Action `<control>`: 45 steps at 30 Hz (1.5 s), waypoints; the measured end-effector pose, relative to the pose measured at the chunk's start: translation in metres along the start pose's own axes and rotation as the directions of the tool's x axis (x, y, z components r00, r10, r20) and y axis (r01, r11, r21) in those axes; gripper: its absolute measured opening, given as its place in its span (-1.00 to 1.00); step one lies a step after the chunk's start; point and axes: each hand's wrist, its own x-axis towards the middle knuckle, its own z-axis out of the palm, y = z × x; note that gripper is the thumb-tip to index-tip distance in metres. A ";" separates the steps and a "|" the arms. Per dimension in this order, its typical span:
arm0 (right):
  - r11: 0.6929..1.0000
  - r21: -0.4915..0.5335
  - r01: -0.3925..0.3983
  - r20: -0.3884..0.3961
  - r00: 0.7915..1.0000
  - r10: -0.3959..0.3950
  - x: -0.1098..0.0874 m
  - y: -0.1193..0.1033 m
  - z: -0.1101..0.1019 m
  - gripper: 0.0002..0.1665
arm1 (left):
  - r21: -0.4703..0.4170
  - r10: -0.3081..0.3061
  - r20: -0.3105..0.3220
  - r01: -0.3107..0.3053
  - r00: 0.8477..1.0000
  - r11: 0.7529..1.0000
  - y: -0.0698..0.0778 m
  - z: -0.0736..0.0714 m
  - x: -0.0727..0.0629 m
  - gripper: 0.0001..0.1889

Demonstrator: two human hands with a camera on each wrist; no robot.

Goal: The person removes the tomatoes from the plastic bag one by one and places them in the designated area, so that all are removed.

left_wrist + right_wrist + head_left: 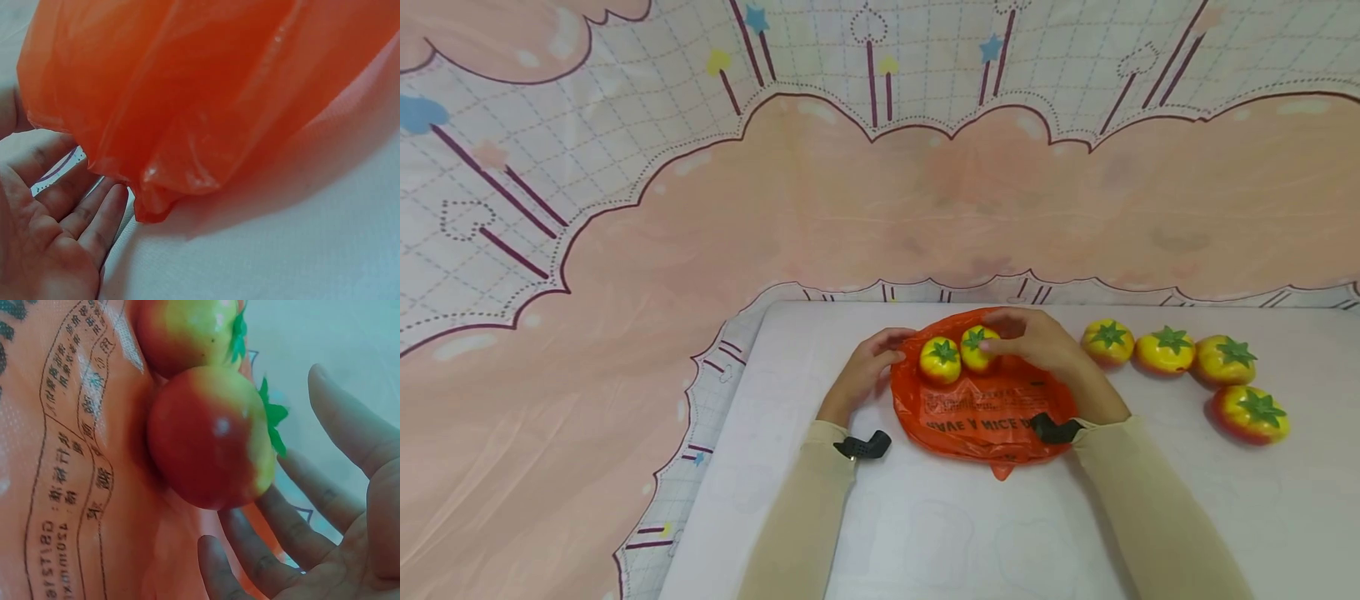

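Note:
A red plastic bag [977, 417] with printed lettering lies spread on the white table. Two yellow-and-red toy tomatoes with green leafy tops sit side by side on it: a left tomato [940, 361] and a right tomato [979, 348]. My right hand [1037, 337] is at the right tomato, thumb raised and fingers spread; in the right wrist view the fingertips reach the lower side of this tomato [209, 437] without curling round it. My left hand [872, 362] is at the bag's left edge. Its fingers [103, 228] lie extended by the crumpled bag edge [156, 194], the thumb partly hidden.
Right of the bag, several more toy tomatoes stand on the table: a row with a middle tomato [1165, 350], and a nearer tomato [1249, 415] in front of its right end. A patterned pink-and-white cloth [925, 192] hangs behind the white table [910, 533].

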 end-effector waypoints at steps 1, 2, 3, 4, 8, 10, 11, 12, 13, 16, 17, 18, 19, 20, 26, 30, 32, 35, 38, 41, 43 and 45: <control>1.000 -0.004 -0.007 -0.007 1.000 0.007 0.001 0.001 0.001 -0.29 | -0.003 -0.002 0.001 0.002 1.000 1.000 0.000 0.000 0.000 -0.57; 1.000 -0.007 -0.010 -0.013 1.000 0.010 0.001 0.001 0.002 -0.29 | -0.006 -0.004 0.001 0.004 1.000 1.000 0.000 0.000 0.000 -0.57; 1.000 -0.014 -0.014 -0.022 1.000 0.013 0.002 0.002 0.003 -0.29 | -0.011 -0.005 0.003 0.005 1.000 1.000 0.000 0.000 0.000 -0.57; 1.000 -0.025 -0.014 -0.031 0.999 0.013 0.002 0.003 0.004 -0.30 | -0.016 -0.007 0.003 0.007 1.000 1.000 0.000 0.000 0.000 -0.57; 0.999 -0.046 0.006 -0.033 0.999 -0.008 0.003 0.004 0.007 -0.29 | -0.028 -0.006 0.008 0.006 1.000 1.000 0.001 0.000 0.000 -0.57; 0.999 -0.044 0.009 -0.024 1.000 -0.010 0.004 0.006 0.009 -0.27 | -0.033 -0.004 0.011 0.005 1.000 0.999 0.001 0.000 0.000 -0.57; 0.999 -0.036 0.011 -0.017 1.000 -0.012 0.004 0.006 0.009 -0.26 | -0.035 -0.004 0.014 0.005 1.000 0.999 0.001 0.000 0.000 -0.57; 0.999 -0.036 0.011 -0.015 1.000 -0.011 0.004 0.007 0.010 -0.25 | -0.035 -0.004 0.016 0.005 1.000 0.999 0.001 0.000 0.000 -0.57; 1.000 -0.029 0.010 -0.011 1.000 -0.011 0.005 0.007 0.010 -0.25 | -0.038 -0.002 0.018 0.003 1.000 0.999 0.001 0.000 0.000 -0.57; 1.000 -0.009 0.004 -0.003 1.000 -0.004 0.004 0.008 0.011 -0.23 | -0.038 -0.002 0.021 0.002 1.000 0.999 0.001 -0.001 0.000 -0.57; 1.000 0.001 0.002 0.001 1.000 -0.002 0.004 0.008 0.011 -0.22 | -0.037 -0.001 0.020 0.002 1.000 0.999 0.001 -0.001 0.000 -0.57; 1.000 0.008 -0.002 0.006 1.000 0.002 0.004 0.008 0.012 -0.21 | -0.035 -0.002 0.020 0.003 1.000 0.999 0.002 -0.001 -0.001 -0.58; 1.000 0.015 -0.004 0.010 1.000 0.004 0.004 0.008 0.012 -0.20 | -0.034 -0.004 0.019 0.005 1.000 0.999 0.002 -0.001 -0.001 -0.58; 1.000 0.017 -0.008 0.012 1.000 0.008 0.004 0.008 0.012 -0.19 | -0.034 -0.004 0.018 0.004 1.000 0.999 0.002 -0.001 -0.001 -0.58; 0.999 0.005 -0.037 0.024 0.999 0.037 0.005 0.009 0.014 -0.17 | -0.028 0.002 0.017 -0.001 1.000 1.000 0.003 0.000 -0.001 -0.58; 0.999 -0.009 -0.048 0.047 0.998 0.048 0.005 0.009 0.014 -0.14 | -0.020 0.000 0.017 0.001 1.000 1.000 0.002 -0.001 0.000 -0.57; 0.999 -0.009 -0.052 0.057 0.997 0.052 0.005 0.009 0.015 -0.14 | -0.023 0.001 0.017 -0.001 1.000 1.000 0.002 -0.001 0.000 -0.57; 0.998 0.005 -0.060 0.068 0.996 0.059 0.005 0.010 0.016 -0.13 | -0.016 0.008 0.016 -0.008 1.000 1.000 0.001 -0.001 0.001 -0.57; 0.997 0.032 -0.075 0.086 0.994 0.072 0.006 0.012 0.017 -0.10 | -0.009 0.013 0.013 -0.013 1.000 1.000 0.001 -0.001 0.002 -0.57; 0.995 0.049 -0.081 0.091 0.993 0.077 0.008 0.014 0.019 -0.07 | -0.014 0.016 0.012 -0.016 1.000 1.000 0.000 -0.002 0.001 -0.58; 0.996 0.048 -0.080 0.085 0.993 0.076 0.008 0.015 0.019 -0.06 | -0.018 0.013 0.012 -0.013 1.000 1.000 0.000 -0.002 0.001 -0.58; 0.996 0.043 -0.072 0.081 0.994 0.069 0.008 0.016 0.018 -0.05 | -0.020 0.011 0.013 -0.011 1.000 1.000 0.000 -0.001 0.001 -0.57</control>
